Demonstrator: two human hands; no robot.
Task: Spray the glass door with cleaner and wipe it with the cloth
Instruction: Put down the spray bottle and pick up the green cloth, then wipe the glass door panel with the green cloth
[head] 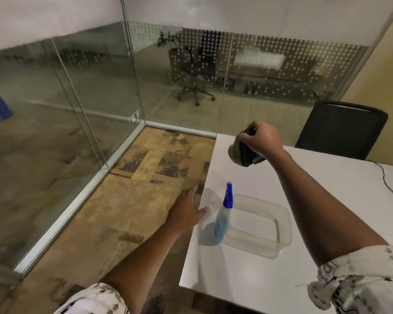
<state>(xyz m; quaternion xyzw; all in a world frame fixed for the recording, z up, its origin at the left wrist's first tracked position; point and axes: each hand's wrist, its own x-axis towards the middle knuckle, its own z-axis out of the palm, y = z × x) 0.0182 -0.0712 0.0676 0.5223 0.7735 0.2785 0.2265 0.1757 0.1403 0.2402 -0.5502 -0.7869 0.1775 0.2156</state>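
A clear spray bottle [220, 219] with blue liquid and a blue nozzle stands on the white table [247, 275] near its left edge. My left hand [186, 214] is open beside the table's left edge, fingers spread, just left of the bottle and not gripping it. My right hand [260, 138] is raised above the table's far end, shut on a bunched dark green cloth [242, 155] that hangs below the fist. The glass door [95, 87] and glass walls stand ahead and to the left.
A clear plastic tub [279, 225] sits on the table right beside the bottle. A black chair [340, 128] stands behind the table at the right, and a black cable [386, 184] runs along the table's right side. Patterned carpet [145, 177] lies between table and glass.
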